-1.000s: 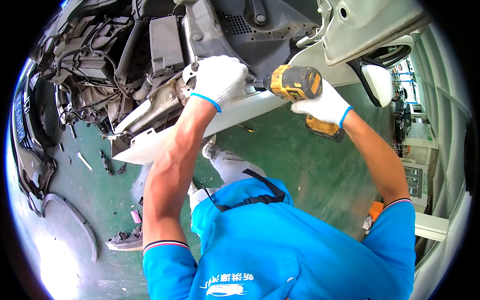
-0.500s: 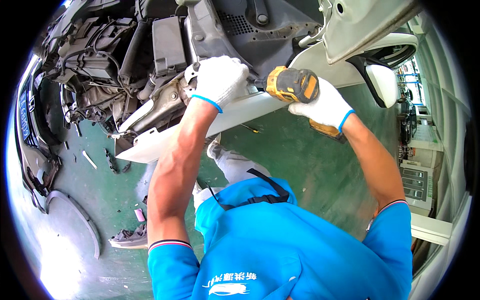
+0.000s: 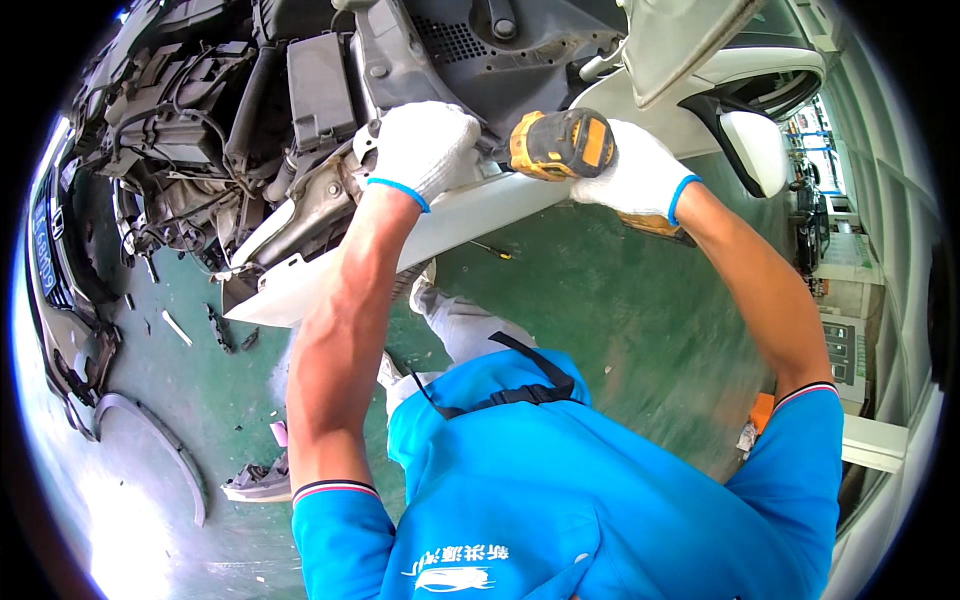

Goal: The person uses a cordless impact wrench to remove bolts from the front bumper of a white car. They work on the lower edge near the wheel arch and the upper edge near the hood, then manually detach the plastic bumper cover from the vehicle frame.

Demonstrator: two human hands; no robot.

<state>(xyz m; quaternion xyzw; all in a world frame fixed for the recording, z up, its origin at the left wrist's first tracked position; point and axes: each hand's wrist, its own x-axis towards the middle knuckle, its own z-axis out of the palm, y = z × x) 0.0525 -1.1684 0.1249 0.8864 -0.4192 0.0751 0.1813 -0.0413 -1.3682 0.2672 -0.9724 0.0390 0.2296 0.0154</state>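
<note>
My right hand [image 3: 640, 168] wears a white glove with a blue cuff and is wrapped round the grip of a yellow and black cordless impact driver [image 3: 560, 145]. The driver's nose points left, over the upper edge of the car's white fender [image 3: 480, 212]. Just left of the nose is my left hand [image 3: 425, 143], gloved alike and closed at that edge beside the engine bay. Its fingertips are turned away, so what they hold is hidden. The driver's tip and any bolt there cannot be made out.
Engine parts and a black box [image 3: 320, 90] fill the bay at upper left. A white side mirror [image 3: 755, 150] juts out at right. On the green floor lie a screwdriver [image 3: 492, 250], a curved grey trim strip [image 3: 160, 440] and broken pieces. A detached bumper [image 3: 65, 320] stands far left.
The view has shifted a little, so the car and both hands appear slightly further left and higher. My hands and the impact driver keep nearly the same place along the fender edge.
</note>
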